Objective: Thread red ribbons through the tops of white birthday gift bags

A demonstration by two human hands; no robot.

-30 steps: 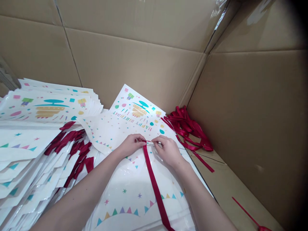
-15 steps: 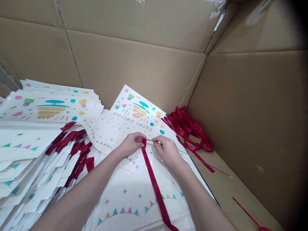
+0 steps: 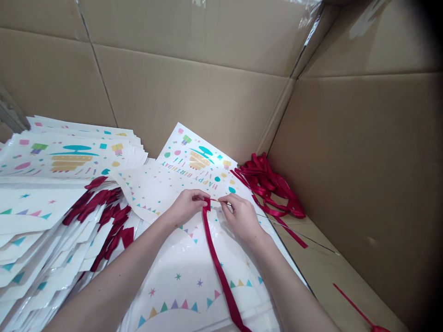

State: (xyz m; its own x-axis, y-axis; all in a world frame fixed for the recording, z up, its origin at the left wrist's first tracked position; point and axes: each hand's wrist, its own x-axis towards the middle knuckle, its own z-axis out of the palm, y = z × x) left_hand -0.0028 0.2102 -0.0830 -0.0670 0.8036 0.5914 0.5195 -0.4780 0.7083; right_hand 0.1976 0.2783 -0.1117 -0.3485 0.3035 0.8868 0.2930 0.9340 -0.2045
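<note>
A dark red ribbon (image 3: 219,267) runs from my left hand (image 3: 188,206) down over a white printed sheet (image 3: 183,276) to the bottom edge. The fingers of my left hand pinch the ribbon's upper end. Just to its right, my right hand (image 3: 238,214) is closed on a thin dark rod (image 3: 294,231), which slants down to the right past the wrist. The rod's reddish tip touches or lies beside the ribbon end; which of these cannot be made out. Behind both hands lies a sheet with a cake and "HAPPY BIRTHDAY" (image 3: 199,161).
At the left are stacked printed sheets (image 3: 72,157) with dark red ribbon bows (image 3: 112,214) along them. A heap of red ribbons (image 3: 270,182) lies at the right, by the tall cardboard walls (image 3: 194,92). Another thin red strip (image 3: 353,303) is at the lower right.
The hanging ribbon has shifted slightly left and twisted near its upper end. Both hands keep their grip almost in place, and the rod's far end has moved a little right.
</note>
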